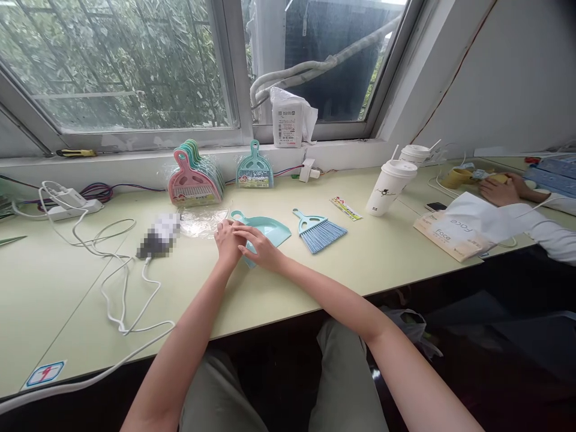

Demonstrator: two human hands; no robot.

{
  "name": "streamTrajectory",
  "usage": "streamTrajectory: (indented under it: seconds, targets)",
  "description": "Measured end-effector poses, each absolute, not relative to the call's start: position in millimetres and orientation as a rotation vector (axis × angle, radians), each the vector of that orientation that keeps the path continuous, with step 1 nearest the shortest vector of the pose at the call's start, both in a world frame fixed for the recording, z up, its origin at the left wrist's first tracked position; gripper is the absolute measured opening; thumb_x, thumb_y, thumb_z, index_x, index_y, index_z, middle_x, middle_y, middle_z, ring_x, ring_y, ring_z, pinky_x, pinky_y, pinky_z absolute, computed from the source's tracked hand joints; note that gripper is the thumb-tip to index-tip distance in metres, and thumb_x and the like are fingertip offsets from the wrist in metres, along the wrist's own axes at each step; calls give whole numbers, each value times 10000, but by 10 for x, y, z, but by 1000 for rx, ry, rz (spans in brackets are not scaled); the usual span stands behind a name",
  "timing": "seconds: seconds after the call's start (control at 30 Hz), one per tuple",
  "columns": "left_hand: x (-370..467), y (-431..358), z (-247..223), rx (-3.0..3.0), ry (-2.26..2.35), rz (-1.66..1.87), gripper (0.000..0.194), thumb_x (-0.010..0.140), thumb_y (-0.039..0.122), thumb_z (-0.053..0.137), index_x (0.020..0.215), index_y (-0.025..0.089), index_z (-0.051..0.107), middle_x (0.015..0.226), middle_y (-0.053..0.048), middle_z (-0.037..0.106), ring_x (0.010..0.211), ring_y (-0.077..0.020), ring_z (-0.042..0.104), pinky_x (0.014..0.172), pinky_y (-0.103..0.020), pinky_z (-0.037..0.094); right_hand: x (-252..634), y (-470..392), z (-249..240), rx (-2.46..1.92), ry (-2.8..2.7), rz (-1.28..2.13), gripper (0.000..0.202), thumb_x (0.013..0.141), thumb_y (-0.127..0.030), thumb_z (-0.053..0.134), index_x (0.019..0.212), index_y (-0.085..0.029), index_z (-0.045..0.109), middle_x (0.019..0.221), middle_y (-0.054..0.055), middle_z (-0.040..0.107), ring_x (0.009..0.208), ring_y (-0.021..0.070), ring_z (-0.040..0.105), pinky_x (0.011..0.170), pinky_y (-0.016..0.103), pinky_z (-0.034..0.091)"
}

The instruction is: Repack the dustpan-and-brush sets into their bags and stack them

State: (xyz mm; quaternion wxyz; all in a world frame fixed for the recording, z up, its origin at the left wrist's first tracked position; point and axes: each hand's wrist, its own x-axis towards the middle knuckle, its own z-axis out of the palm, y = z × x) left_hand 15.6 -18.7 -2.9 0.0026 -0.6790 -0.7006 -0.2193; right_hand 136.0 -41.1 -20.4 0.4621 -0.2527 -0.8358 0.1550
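Note:
My left hand and my right hand overlap in front of a light teal dustpan lying on the table. The right fingers stretch across the back of the left hand, looking loose and holding nothing. Partly covered, the left fingers lie forward beside the dustpan's handle, with no grip on it visible. My hands hide the dustpan's left part. To its right lies a small teal hand brush with blue bristles, apart from both hands. Crumpled clear plastic wrapping is just left of the handle.
Wrapped dustpan sets lean by the window, with another set beside them. A label card, white cups and a tissue pack are right. White cables cross the left side. Another person's hand is far right.

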Motion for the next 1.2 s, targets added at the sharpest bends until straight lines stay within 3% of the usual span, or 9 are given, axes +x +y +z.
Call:
streamTrajectory:
  seconds: [0.27,0.5,0.77,0.97,1.07,1.2]
  targets:
    - [100,-173,-79,-2149,-2140,-679,266,857,211,405,1013,242,618,1125,-115,513,1088,-273,437,873,-389,386,1349,-455,-173,-626,-2068,470,184,917,-249,454,991,-203,616,1062,72,627,1085,184,562,998,378,456]
    - [109,-160,-30,-2118,-2196,-776,262,873,239,410,999,244,639,1134,-119,511,1091,-280,435,869,-390,392,1374,-439,-185,-638,-2095,371,351,896,-249,497,1245,-227,518,1346,104,491,1297,222,413,1081,445,373]
    - [87,-169,-22,-2099,-2174,-668,258,883,283,418,1032,239,624,1140,-124,505,1104,-287,427,893,-401,383,1347,-484,-152,-611,-2125,388,193,899,-230,475,1036,-216,609,1063,72,634,1087,200,557,1031,427,423]
    - [83,-145,-14,-2092,-2216,-759,252,865,232,431,1010,249,636,1141,-123,504,1104,-290,428,894,-402,369,1358,-437,-193,-622,-2094,391,391,895,-252,498,1285,-228,484,1369,100,479,1316,214,395,1095,443,351]
    - [53,-164,-10,-2095,-2200,-756,243,864,236,437,1006,251,633,1126,-119,507,1105,-288,427,883,-400,367,1359,-439,-190,-576,-2089,430,337,903,-243,470,1236,-222,525,1311,93,533,1272,199,444,1088,426,366]
    - [62,-212,6,-2086,-2151,-689,253,872,270,431,1034,240,624,1125,-122,500,1099,-292,426,876,-407,367,1360,-457,-169,-591,-2077,440,211,905,-220,442,1031,-213,610,1104,72,630,1131,189,542,1046,408,410]
